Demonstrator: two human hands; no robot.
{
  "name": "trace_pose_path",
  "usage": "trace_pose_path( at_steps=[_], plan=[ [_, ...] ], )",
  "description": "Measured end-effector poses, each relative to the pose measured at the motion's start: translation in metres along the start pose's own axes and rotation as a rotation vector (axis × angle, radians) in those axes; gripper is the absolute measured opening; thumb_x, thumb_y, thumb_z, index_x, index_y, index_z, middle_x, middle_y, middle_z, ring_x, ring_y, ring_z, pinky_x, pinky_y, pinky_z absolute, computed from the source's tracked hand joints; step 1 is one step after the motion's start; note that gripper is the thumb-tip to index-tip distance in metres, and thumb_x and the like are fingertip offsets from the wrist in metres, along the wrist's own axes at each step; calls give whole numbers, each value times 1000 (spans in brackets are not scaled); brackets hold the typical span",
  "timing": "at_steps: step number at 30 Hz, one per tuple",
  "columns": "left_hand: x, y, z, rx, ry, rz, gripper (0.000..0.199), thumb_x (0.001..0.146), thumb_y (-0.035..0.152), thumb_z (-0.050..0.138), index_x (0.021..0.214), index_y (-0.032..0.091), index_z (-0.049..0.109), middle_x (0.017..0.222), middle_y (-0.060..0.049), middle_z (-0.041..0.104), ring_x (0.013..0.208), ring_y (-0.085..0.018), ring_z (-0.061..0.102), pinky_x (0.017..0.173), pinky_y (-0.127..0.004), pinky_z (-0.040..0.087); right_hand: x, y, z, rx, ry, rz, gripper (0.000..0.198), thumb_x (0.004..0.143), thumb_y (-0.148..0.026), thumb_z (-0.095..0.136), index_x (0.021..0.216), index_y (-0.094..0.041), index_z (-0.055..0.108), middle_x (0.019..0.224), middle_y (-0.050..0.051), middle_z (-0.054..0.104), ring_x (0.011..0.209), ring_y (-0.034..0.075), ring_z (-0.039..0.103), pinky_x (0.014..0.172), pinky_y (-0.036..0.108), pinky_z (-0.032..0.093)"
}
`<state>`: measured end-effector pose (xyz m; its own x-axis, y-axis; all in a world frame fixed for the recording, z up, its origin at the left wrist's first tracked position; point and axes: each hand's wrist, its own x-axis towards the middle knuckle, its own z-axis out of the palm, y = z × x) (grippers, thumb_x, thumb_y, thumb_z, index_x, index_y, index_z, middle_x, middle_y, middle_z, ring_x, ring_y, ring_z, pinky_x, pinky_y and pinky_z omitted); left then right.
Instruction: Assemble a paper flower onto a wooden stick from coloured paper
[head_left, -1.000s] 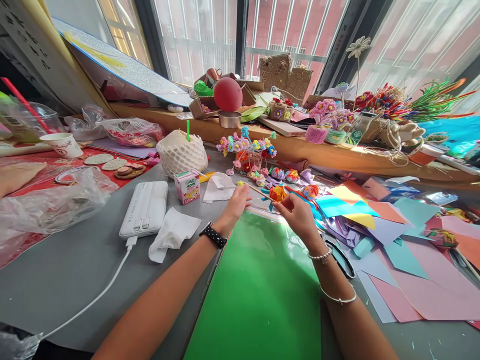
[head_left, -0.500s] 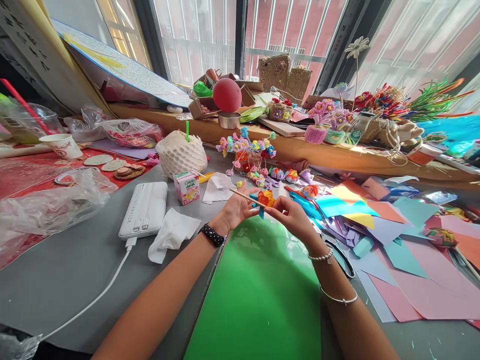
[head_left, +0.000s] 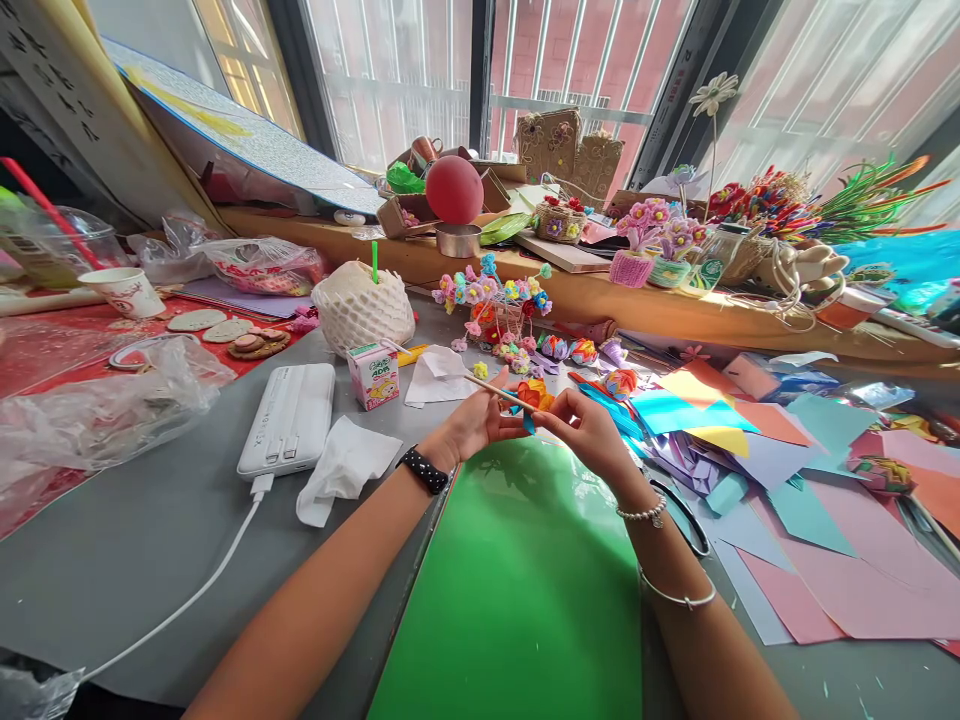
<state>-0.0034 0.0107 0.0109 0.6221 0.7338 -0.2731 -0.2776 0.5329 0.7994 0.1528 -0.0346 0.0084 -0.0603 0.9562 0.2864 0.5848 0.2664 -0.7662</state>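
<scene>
A thin wooden stick [head_left: 487, 385] runs slantwise between my hands over the top of a green board [head_left: 517, 590]. My left hand [head_left: 476, 418] is closed around it, thumb above and fingers below. My right hand [head_left: 581, 425] pinches its lower right end with thumb and forefinger. A small blue paper strip [head_left: 529, 423] hangs at that end, by my right fingertips. Just behind the stick shows an orange folded paper piece [head_left: 534, 391]; whether it is attached to the stick I cannot tell. My fingers partly hide the strip and the orange piece.
Coloured paper sheets [head_left: 840, 560] spread at the right, near black-handled scissors [head_left: 686, 520]. At the left are a white power bank [head_left: 289, 420] with cable, a tissue [head_left: 349, 460], a small drink carton [head_left: 375, 377] and a coconut [head_left: 364, 312]. Folded paper flowers [head_left: 583, 351] lie behind my hands.
My left fingers have closed in around the stick from a more open, palm-up pose. The stick has shifted slightly right, and less of the blue strip shows.
</scene>
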Motion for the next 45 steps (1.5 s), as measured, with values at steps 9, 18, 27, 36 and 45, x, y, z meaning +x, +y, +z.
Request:
trace_pose_path(
  at_steps=[9, 18, 27, 36, 45],
  plan=[
    [3, -5, -4, 40, 23, -38, 31, 84, 31, 31, 82, 11, 54, 74, -9, 62, 63, -18, 65, 65, -31, 50, 1, 3, 0, -14, 57, -24, 27, 70, -40, 57, 60, -18, 46, 56, -2, 49, 51, 10, 41, 47, 23, 33],
    [3, -5, -4, 0, 37, -35, 26, 82, 34, 39, 80, 12, 53, 79, -8, 63, 63, -19, 64, 69, -34, 49, 1, 4, 1, -39, 73, -26, 27, 71, -39, 58, 60, -17, 47, 56, -2, 50, 51, 10, 42, 47, 23, 33],
    [3, -6, -5, 15, 50, -25, 25, 83, 29, 36, 81, 12, 53, 78, -8, 63, 63, -18, 64, 66, -32, 50, 2, 3, 2, -50, 76, -23, 28, 70, -40, 58, 59, -18, 47, 55, -2, 50, 51, 10, 42, 47, 23, 33],
    [3, -5, -3, 27, 74, -34, 30, 82, 36, 38, 74, 12, 55, 73, -7, 63, 62, -18, 63, 61, -29, 50, 0, 4, 2, -45, 78, -42, 29, 71, -43, 56, 60, -18, 47, 56, -1, 51, 51, 10, 43, 47, 23, 34],
    [2, -4, -1, 31, 104, -34, 31, 80, 39, 40, 74, 13, 55, 68, -5, 62, 61, -16, 63, 60, -26, 49, 0, 3, 2, -29, 75, -36, 27, 72, -42, 56, 62, -17, 48, 57, -1, 51, 52, 10, 43, 48, 22, 34]
  ],
)
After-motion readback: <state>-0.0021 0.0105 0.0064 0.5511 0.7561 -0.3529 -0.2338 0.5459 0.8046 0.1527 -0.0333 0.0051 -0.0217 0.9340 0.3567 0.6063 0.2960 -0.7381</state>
